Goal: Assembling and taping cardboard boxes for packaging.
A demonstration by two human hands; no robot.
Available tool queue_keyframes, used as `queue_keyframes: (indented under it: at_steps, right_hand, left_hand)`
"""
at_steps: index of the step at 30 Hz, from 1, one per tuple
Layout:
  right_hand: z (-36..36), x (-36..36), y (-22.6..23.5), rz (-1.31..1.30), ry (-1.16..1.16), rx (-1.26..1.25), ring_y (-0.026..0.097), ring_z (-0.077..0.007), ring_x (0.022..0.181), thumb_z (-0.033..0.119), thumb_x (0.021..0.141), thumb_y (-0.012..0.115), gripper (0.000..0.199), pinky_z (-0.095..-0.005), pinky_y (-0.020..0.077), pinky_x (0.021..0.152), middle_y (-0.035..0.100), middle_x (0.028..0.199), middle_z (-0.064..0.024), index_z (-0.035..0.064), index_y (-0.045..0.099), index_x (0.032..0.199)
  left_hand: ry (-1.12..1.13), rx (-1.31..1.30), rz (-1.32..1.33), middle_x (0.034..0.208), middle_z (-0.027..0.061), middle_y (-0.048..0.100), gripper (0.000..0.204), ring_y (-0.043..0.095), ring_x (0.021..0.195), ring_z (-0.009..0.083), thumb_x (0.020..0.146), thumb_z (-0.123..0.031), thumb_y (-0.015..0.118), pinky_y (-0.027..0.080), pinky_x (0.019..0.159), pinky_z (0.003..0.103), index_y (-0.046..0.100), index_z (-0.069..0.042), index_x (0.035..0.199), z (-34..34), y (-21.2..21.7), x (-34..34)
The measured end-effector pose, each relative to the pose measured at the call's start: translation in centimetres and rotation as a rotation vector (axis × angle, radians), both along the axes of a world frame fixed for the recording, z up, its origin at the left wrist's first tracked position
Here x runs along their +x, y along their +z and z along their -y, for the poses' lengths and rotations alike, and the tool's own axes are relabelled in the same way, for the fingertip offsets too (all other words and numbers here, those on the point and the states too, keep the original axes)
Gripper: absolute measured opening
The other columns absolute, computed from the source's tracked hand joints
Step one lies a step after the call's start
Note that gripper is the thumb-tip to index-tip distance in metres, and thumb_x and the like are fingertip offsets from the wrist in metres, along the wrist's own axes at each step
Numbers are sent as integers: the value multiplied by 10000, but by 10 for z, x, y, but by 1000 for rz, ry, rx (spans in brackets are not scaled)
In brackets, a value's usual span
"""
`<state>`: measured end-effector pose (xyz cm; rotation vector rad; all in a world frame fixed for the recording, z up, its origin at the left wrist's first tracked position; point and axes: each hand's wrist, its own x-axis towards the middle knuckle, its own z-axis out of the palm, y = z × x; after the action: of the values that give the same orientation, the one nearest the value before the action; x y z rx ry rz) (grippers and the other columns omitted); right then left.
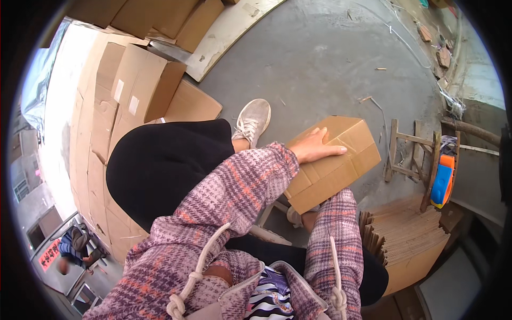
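The left hand [314,145] lies flat, fingers spread, on top of a plain brown cardboard box [333,162] held over the grey floor [320,58]; its long axis runs from lower left to upper right. The right hand is hidden beneath the box, so I cannot tell its grip. Flattened cardboard sheets [410,237] stack at right; taller cartons [144,85] with 2 white labels stand at left.

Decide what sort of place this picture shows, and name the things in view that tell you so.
Probably a packing or carton workshop. Made-up cardboard boxes are stacked on the left, a pile of flat cardboard sheets lies on the right, and a tape dispenser rests on a wooden stool on the bare concrete floor.
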<state>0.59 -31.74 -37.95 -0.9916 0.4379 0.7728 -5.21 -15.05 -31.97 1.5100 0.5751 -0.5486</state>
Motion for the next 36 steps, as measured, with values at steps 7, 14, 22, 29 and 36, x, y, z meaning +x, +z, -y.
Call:
queue_keyframes:
  at_steps: [7, 14, 22, 29, 36]
  right_hand:
    - [-4, 11, 3, -15, 136, -111, 609, -265, 978, 444, 946, 374, 521, -392, 525, 819, 591, 1153, -139, 35, 496, 1244]
    - [3, 46, -6, 204, 244, -601, 650, -244, 829, 216, 915, 495, 322, -354, 535, 690, 645, 1018, -172, -32, 575, 1104]
    - [112, 197, 172, 1530, -50, -1664, 549, -350, 987, 195, 862, 538, 271, -433, 428, 859, 594, 1016, -188, 6, 564, 1055]
    - [227, 226, 181, 933, 633, -2061, 591, -400, 994, 646, 741, 596, 748, -470, 453, 856, 624, 1055, -241, -27, 564, 1065]
    - [246, 245, 187, 972, 679, -1941, 621, -369, 940, 594, 743, 640, 677, -436, 473, 802, 652, 984, -219, -31, 597, 999]
  left_hand:
    - [260, 167, 103, 1418, 281, 300, 1049, 302, 1339, 333, 763, -663, 572, 263, 1100, 401, 268, 142, 1362, 25, 39, -8]
    - [186, 381, 42, 1335, 261, 429, 907, 389, 1281, 349, 798, -645, 550, 322, 1060, 398, 392, 71, 1331, -16, 19, -1]
    - [-326, 1235, 541, 1496, 176, 209, 815, 135, 1414, 289, 857, -537, 507, 82, 1123, 523, 263, -3, 1423, 42, 59, -49]
    - [-363, 1053, 571, 1504, 179, 199, 851, 128, 1419, 302, 838, -566, 500, 52, 1132, 496, 253, -4, 1428, 66, 39, -73]
    - [-379, 1077, 611, 1507, 175, 196, 826, 119, 1421, 292, 850, -535, 484, 40, 1136, 487, 240, -4, 1434, 69, 37, -72]
